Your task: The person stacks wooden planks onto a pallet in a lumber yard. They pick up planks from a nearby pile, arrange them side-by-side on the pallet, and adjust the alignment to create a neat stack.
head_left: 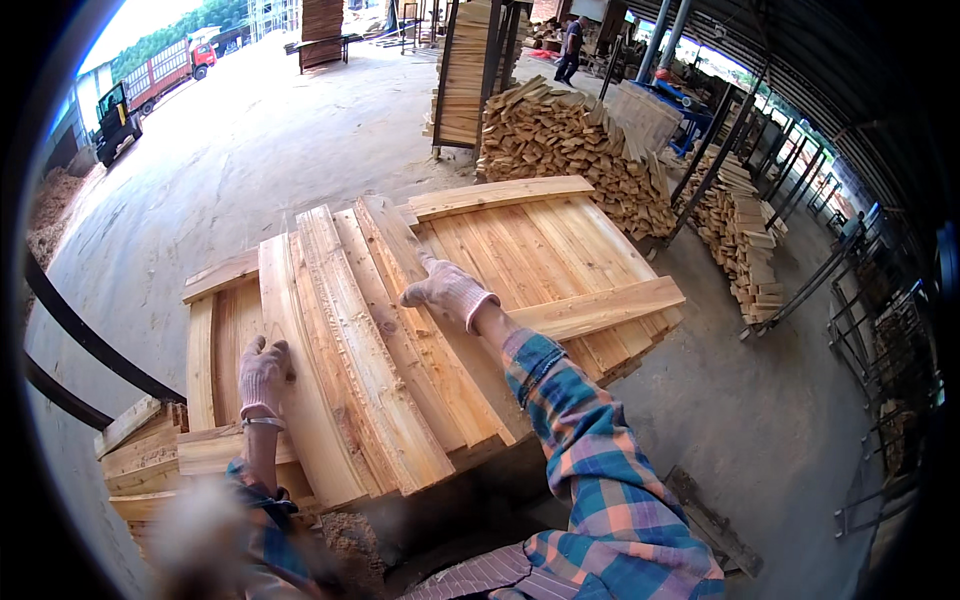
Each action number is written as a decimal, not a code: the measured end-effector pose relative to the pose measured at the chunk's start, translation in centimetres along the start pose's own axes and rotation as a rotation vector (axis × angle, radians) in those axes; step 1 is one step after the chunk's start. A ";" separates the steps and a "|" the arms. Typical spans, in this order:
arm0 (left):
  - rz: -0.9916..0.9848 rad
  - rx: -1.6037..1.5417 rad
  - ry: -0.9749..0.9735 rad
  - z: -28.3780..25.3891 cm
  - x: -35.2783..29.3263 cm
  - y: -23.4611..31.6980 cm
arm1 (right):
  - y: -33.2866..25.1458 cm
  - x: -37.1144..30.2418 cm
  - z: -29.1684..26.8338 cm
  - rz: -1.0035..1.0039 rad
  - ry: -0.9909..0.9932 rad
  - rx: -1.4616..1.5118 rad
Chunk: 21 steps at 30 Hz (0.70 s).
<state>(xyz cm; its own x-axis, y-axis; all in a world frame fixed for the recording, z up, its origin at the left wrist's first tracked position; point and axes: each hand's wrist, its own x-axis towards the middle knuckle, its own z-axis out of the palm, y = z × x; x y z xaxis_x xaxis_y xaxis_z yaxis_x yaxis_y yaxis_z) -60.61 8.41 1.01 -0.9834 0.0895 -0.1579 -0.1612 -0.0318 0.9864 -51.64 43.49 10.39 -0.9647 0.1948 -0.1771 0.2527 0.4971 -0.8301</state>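
**Both gloved hands on the top boards of the stack**

Nearest you: plaid sleeves come in from the lower edge, both hands in pale work gloves.

Your left hand (263, 372) lies on the left edge of the loose boards (370, 340), fingers curled over the edge of the outermost one, gripping it near its near end. Those boards run lengthwise away from you, fanned side by side and slightly overlapping.

Your right hand (447, 290) sits further up the same bundle, on its right side, palm down with fingers spread flat on the wood; it presses rather than grips. The boards lie between your two hands, left hand near, right hand further off.

Beneath them: the stack of planks (560, 250), with a cross slat (600, 308) lying just right of your right wrist and another cross slat along the far edge.

Beyond: a heap of short timber offcuts (570, 140) on the concrete floor (250, 150), upright racks of boards behind. Far left, a red truck (165, 68); far back, a person (572, 45) standing.
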 end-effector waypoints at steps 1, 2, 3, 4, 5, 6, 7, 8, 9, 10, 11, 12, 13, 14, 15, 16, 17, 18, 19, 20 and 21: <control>0.023 0.081 -0.077 0.4 -0.2 0.8 | -0.1 0.0 0.3 -0.003 0.005 -0.015; -0.009 0.176 -0.084 0.5 -0.6 1.5 | 0.0 0.3 0.8 -0.031 0.003 -0.014; -0.040 0.282 -0.011 0.8 -1.1 2.0 | 0.5 0.6 1.1 -0.059 0.020 -0.056; -0.066 0.246 -0.050 0.9 -1.4 2.6 | 0.9 1.2 1.7 -0.053 0.023 -0.155; -0.079 0.212 -0.057 1.1 -1.7 2.8 | 1.8 1.6 1.9 -0.145 0.029 -0.222; -0.061 0.170 -0.060 1.2 -1.9 3.3 | 2.4 2.2 2.3 -0.235 0.023 -0.246; -0.020 0.386 0.013 1.4 -2.2 3.4 | 3.0 2.7 2.6 -0.181 0.010 -0.171; 0.039 0.635 0.082 1.7 -2.6 3.5 | 3.5 3.2 2.7 -0.108 -0.024 -0.062; 0.036 0.835 0.163 2.0 -2.6 3.8 | 3.9 3.5 2.9 -0.229 -0.092 0.072; 0.025 1.008 0.268 2.7 -2.7 3.8 | 4.1 4.0 2.8 -0.218 -0.131 0.142; -0.078 1.000 0.301 3.2 -2.7 4.2 | 4.2 4.3 2.8 -0.205 -0.169 0.213; -0.152 0.980 0.324 3.9 -2.4 4.3 | 4.3 4.7 2.7 -0.073 -0.166 0.195; -0.176 1.097 0.365 4.5 -2.5 4.5 | 4.2 4.9 3.0 -0.069 -0.175 0.173; -0.171 1.212 0.399 4.9 -2.2 4.5 | 4.2 5.2 3.0 -0.070 -0.156 0.145; -0.144 1.320 0.404 5.3 -2.3 4.7 | 4.0 5.0 3.2 -0.030 -0.080 0.132; -0.132 1.263 0.415 5.4 -2.1 4.6 | 3.9 5.0 3.1 -0.069 -0.104 0.061; -0.117 1.206 0.388 5.4 -2.4 4.7 | 3.8 4.6 2.9 -0.054 -0.085 0.005; -0.098 1.144 0.384 5.2 -2.5 4.5 | 3.9 4.3 2.4 -0.036 -0.062 -0.055; -0.068 1.143 0.389 5.0 -2.6 4.2 | 4.0 4.0 1.8 -0.133 -0.092 -0.004; -0.001 1.134 0.410 4.7 -2.7 3.9 | 4.1 3.7 1.0 -0.152 -0.046 -0.048; 0.003 1.059 0.387 4.2 -2.4 3.4 | 4.3 3.7 -0.2 -0.222 -0.024 -0.092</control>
<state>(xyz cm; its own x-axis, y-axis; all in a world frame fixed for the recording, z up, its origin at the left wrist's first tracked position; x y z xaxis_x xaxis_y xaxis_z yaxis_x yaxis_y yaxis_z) -58.42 12.28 4.98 -0.9730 -0.2299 0.0227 -0.1882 0.8456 0.4995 -54.08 46.49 6.27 -0.9986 0.0519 -0.0090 0.0384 0.6010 -0.7984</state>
